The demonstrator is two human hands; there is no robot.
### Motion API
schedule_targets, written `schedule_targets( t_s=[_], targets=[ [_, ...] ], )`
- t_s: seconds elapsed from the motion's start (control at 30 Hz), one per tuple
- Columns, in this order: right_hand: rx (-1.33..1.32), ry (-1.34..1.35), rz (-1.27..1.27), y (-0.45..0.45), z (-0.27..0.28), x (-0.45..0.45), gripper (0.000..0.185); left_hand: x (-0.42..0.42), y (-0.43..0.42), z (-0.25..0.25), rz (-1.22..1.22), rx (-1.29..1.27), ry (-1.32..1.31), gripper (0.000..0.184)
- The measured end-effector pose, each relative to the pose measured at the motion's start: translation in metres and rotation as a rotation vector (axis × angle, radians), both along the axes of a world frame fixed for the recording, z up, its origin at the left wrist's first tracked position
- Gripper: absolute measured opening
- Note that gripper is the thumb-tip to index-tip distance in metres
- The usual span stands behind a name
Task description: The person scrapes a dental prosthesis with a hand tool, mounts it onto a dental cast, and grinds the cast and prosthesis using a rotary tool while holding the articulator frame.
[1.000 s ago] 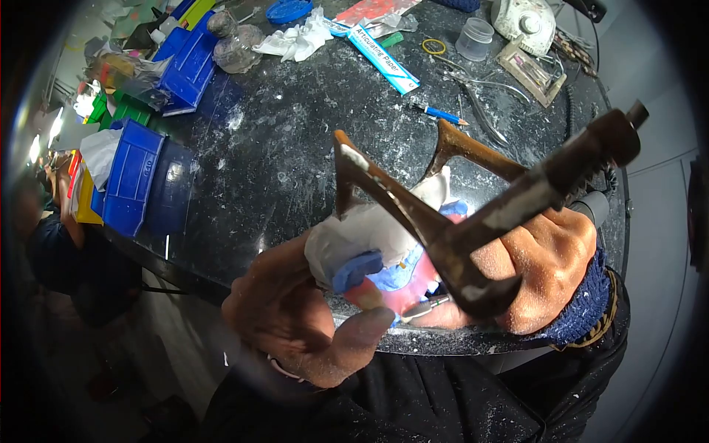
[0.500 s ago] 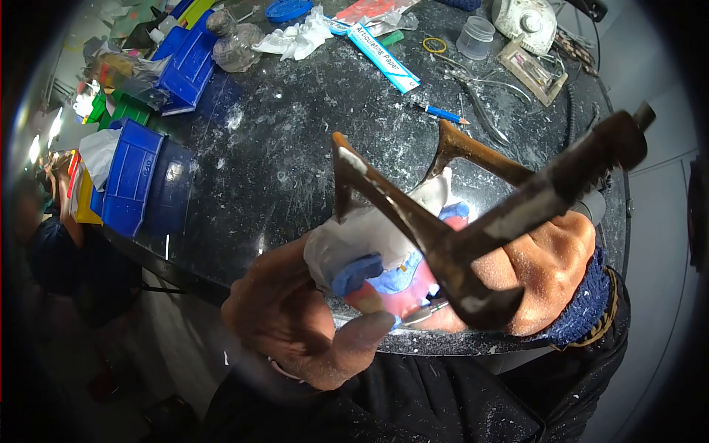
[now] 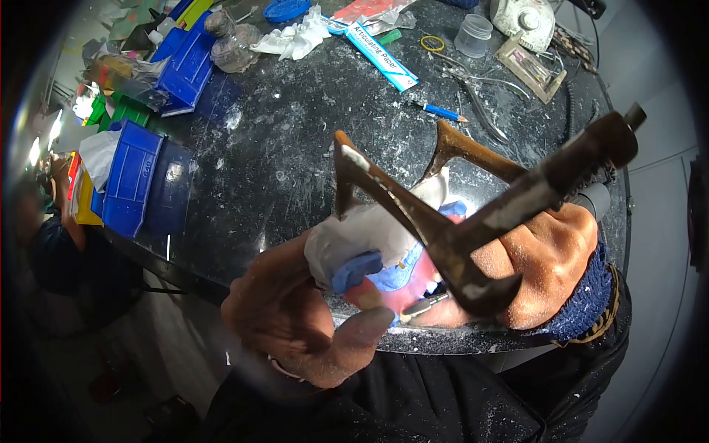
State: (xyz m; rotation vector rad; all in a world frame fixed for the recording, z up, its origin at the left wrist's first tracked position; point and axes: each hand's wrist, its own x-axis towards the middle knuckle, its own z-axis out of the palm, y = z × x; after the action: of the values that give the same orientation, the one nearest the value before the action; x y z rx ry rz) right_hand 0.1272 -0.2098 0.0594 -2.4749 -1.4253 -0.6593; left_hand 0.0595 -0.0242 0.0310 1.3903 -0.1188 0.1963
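My left hand (image 3: 295,325) is closed round a white plaster dental model (image 3: 354,236), its thumb at the lower edge. Blue material (image 3: 358,272) and a pink denture base (image 3: 406,295) with a few pale teeth sit on the model. A brown metal articulator frame (image 3: 399,199) rises from the plaster and crosses in front of my right hand (image 3: 550,258). That hand is closed round a rotary handpiece (image 3: 593,198), whose grey rear end shows above the knuckles. Its metal bur (image 3: 425,305) lies against the pink base near my left thumb; whether it spins I cannot tell.
White dust covers the black table (image 3: 251,162). Blue bins (image 3: 133,177) stand at left. Farther back lie crumpled tissue (image 3: 299,35), an articulating paper packet (image 3: 380,57), a blue pencil (image 3: 443,112), pliers (image 3: 480,103) and a clear cup (image 3: 474,37). A coiled cord (image 3: 570,118) runs at right.
The bur has shifted slightly up, and more of its shank shows. The articulator's arm has tilted a little to the left. My left hand keeps its hold on the model.
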Motion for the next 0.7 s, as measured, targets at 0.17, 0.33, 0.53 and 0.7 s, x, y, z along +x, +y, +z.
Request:
schedule_targets(
  t_s=[0.17,0.33,0.53,0.7],
  targets=[
    [0.027,0.006,0.023,0.0,-0.003,0.001,0.061,-0.004,0.001,-0.002,-0.001,0.008,-0.024,0.076],
    [-0.02,-0.021,0.031,-0.006,0.001,0.008,0.064,-0.007,-0.003,0.001,0.098,-0.139,-0.04,0.053],
    [0.049,-0.125,0.055,-0.004,-0.007,0.012,0.054,-0.006,0.003,-0.009,0.07,-0.036,-0.1,0.055],
    [-0.034,-0.05,0.073,-0.01,-0.005,0.008,0.066,-0.003,0.004,-0.016,0.059,-0.076,-0.121,0.054]
  ],
)
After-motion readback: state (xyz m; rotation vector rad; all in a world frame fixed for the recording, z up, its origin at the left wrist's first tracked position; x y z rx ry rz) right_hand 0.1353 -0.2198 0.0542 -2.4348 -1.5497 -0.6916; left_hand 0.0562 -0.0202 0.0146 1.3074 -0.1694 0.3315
